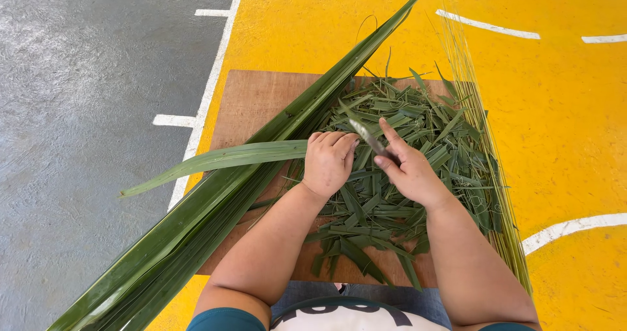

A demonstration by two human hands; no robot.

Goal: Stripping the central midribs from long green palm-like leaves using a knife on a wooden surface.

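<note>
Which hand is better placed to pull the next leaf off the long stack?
Probably left. The left hand already grips a leaf and lies beside the long stack, while the right hand holds the knife.

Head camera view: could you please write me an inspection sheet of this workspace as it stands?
Surface: brown wooden board lying on a yellow painted floor.
Job's things: long green palm leaf gripped at one end by the left hand; small knife in the right hand.
Clutter: heap of cut leaf strips on the board; bundle of thin leaf ribs along its right edge; stack of long uncut leaves at left.
Grippers: both hands closed on their things.
Cables: nothing seen.
Surroundings: grey floor, white painted lines.
</note>
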